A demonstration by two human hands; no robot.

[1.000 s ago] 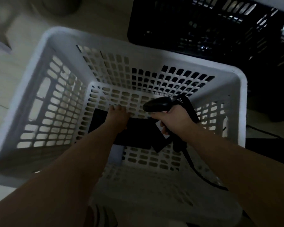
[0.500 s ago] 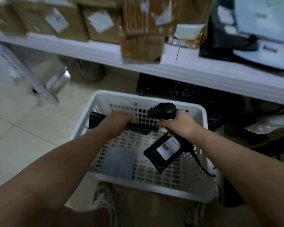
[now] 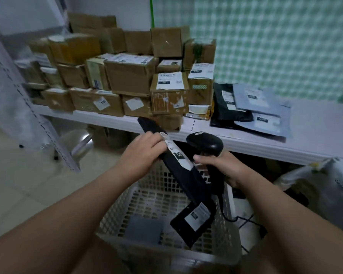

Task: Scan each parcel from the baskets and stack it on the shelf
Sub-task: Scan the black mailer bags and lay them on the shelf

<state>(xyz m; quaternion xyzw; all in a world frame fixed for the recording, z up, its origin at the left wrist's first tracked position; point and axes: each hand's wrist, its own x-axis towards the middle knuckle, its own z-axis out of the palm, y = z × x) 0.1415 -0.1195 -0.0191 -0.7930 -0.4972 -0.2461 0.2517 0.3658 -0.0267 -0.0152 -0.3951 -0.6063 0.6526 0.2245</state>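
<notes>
Fingers (image 3: 156, 140) of the left hand (image 3: 145, 149) curl over the upper part of a long black parcel (image 3: 178, 171), clasping it from above with the knuckles up. The forearm reaches in from the lower left. The right hand (image 3: 226, 169) comes in from the lower right, its fingers wrapped tight round the grip of a black scanner (image 3: 205, 144), whose head sits above the hand, just beside the parcel.

The parcel is held in the air over a white basket (image 3: 166, 252), in front of the shelf (image 3: 265, 144). Its long axis runs on a slant, with the upper end pointing up-left toward the shelf edge and the lower end down-right into the basket. It is slim, dark and soft-looking, with a white label along its upper face, partly under the left fingers.

Below its lower end a black pouch (image 3: 194, 222) with a white label hangs over the basket; what holds it I cannot tell. A grey packet (image 3: 143, 230) lies on the basket floor. Cardboard boxes (image 3: 131, 76) and flat mailers (image 3: 259, 115) sit on the shelf.
</notes>
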